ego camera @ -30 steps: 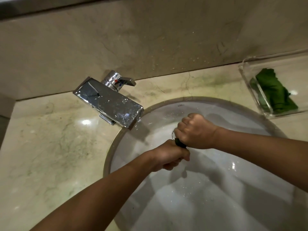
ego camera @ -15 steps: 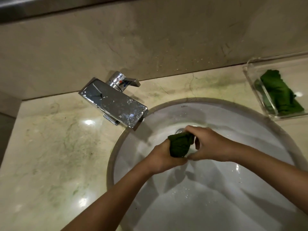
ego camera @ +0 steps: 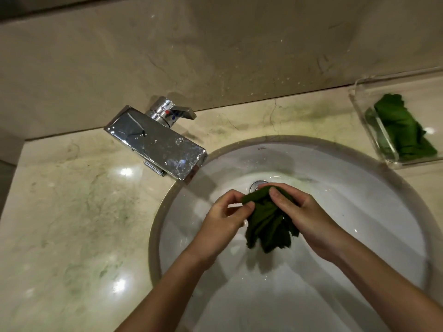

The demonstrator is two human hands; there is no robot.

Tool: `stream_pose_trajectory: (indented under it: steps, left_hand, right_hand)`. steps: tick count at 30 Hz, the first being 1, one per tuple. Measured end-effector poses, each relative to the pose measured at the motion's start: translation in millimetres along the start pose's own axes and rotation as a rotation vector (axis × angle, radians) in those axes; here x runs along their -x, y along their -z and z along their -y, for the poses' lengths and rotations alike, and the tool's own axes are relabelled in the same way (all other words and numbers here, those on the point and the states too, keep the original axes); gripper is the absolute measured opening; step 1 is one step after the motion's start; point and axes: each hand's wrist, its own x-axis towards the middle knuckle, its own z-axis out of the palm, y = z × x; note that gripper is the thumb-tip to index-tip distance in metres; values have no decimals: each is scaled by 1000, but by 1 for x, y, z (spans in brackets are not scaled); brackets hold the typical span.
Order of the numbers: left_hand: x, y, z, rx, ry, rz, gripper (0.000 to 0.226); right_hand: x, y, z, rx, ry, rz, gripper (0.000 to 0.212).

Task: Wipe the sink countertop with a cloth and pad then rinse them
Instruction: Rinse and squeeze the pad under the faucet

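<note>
Dark green and bunched, the cloth [ego camera: 268, 221] hangs over the middle of the white sink [ego camera: 359, 200], just to the near side of the drain [ego camera: 256, 184]. The left hand [ego camera: 225, 219] pinches its upper left edge between thumb and fingertips. The right hand [ego camera: 302, 212] grips the top of the bunch from the other side, with the thumb pressed on the fabric and the fingers curled behind it. The two hands are close together with only the cloth between them. The loose lower folds dangle below; whether they touch the basin cannot be told. Both forearms reach in from the sink's near edge.

A chrome faucet [ego camera: 158, 144] stands on the pale marble countertop [ego camera: 72, 212] at the sink's far left rim. Its flat spout reaches over that rim, its lever points right, and water drops speckle the spout.

In the countertop's far right corner, against the wall, a clear tray [ego camera: 359, 101] holds a crumpled green piece [ego camera: 402, 130]. Whether that piece is cloth or pad cannot be told.
</note>
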Motion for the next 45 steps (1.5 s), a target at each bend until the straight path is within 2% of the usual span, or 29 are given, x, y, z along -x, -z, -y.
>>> stream_pose_trajectory:
  steps: [3, 6, 8, 10, 13, 15, 17, 18, 19, 23, 26, 28, 32, 33, 36, 38, 42, 45]
  left_hand:
    - [-4, 1, -10, 318, 109, 6, 27]
    - [-6, 7, -12, 328, 170, 131, 13]
    - [-5, 8, -15, 179, 149, 153, 12]
    - [-5, 5, -15, 47, 60, 48, 4]
    - [-8, 5, -14, -125, -154, -54, 7]
    - [-9, 7, -11, -456, -381, -62, 3]
    - [-10, 10, -9, -792, -593, -83, 5]
    - [-10, 10, -10, -804, -635, -87, 7]
    - [-10, 9, -12, -718, -630, -85, 8]
    - [-12, 4, -20, -161, -346, -75, 5]
    - [-13, 9, -24, -134, -293, -112, 10]
    - [-10, 9, -24, -76, -228, -52, 16]
    - [-5, 5, -20, 310, 154, 100, 37]
    - [-3, 6, -17, 336, 193, 122, 44]
    - [0, 7, -11, 280, 143, 142, 59]
    - [1, 6, -9, 215, 120, 139, 61]
    - [-4, 8, -10, 139, 196, 86, 48]
    - [-7, 9, -14, 110, 245, 128, 22]
  right_hand:
    - [4, 4, 1, -66, -60, 70, 39]
    - [6, 7, 5, -139, -63, 112, 39]
    - [6, 12, 8, -133, -55, 129, 38]
    - [5, 18, 10, -48, -74, 154, 33]
    - [2, 22, 5, 366, -19, 100, 25]
    - [2, 20, 2, 566, 145, 42, 19]
    - [2, 18, 0, 614, 283, 14, 17]
    - [2, 16, 1, 598, 318, 11, 15]
    - [4, 14, 4, 538, 324, 21, 13]
    - [10, 13, 24, 218, 175, 89, 22]
    - [11, 22, 25, 208, 89, 124, 27]
    - [11, 26, 22, 81, 51, 82, 28]
    - [11, 23, 17, -337, -84, 137, 41]
    - [10, 22, 17, -353, -102, 141, 44]
    - [7, 23, 16, -264, -111, 64, 47]
    - [7, 26, 16, -257, -103, 51, 48]
    - [12, 34, 13, -168, -17, 19, 51]
    - [18, 40, 15, -92, 128, -19, 46]
